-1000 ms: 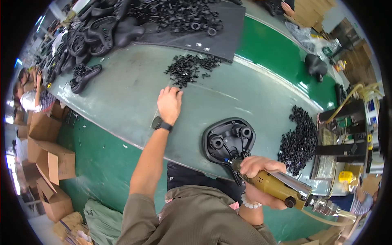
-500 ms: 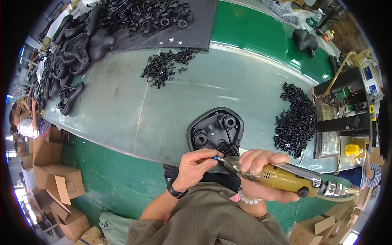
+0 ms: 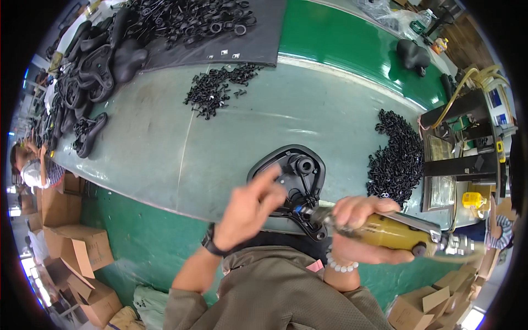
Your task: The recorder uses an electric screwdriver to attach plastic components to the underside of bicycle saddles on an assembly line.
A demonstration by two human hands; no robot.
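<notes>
A black bicycle saddle (image 3: 304, 165) lies upside down at the table's near edge, its underside and round sockets facing up. My right hand (image 3: 360, 228) is wrapped round a gold-bodied power screwdriver (image 3: 388, 234), its hose running off right. The driver's blue-collared tip (image 3: 300, 209) points left over the near part of the saddle; whether it touches is unclear. My left hand (image 3: 247, 206), smeared by motion, is over the saddle's left side with its index finger stretched out. Nothing shows in its fingers, and it hides part of the saddle.
Small black screws form a pile (image 3: 399, 159) at the right and another pile (image 3: 214, 91) farther back. Black saddles (image 3: 96, 71) are heaped far left, beside black clamp parts (image 3: 203, 22) on a dark sheet. A dark rack (image 3: 454, 168) stands right; cardboard boxes (image 3: 82, 245) sit below left.
My left hand has let go of the driver's tip and moved up and left over the saddle. The screwdriver has shifted slightly right and is still in my right hand.
</notes>
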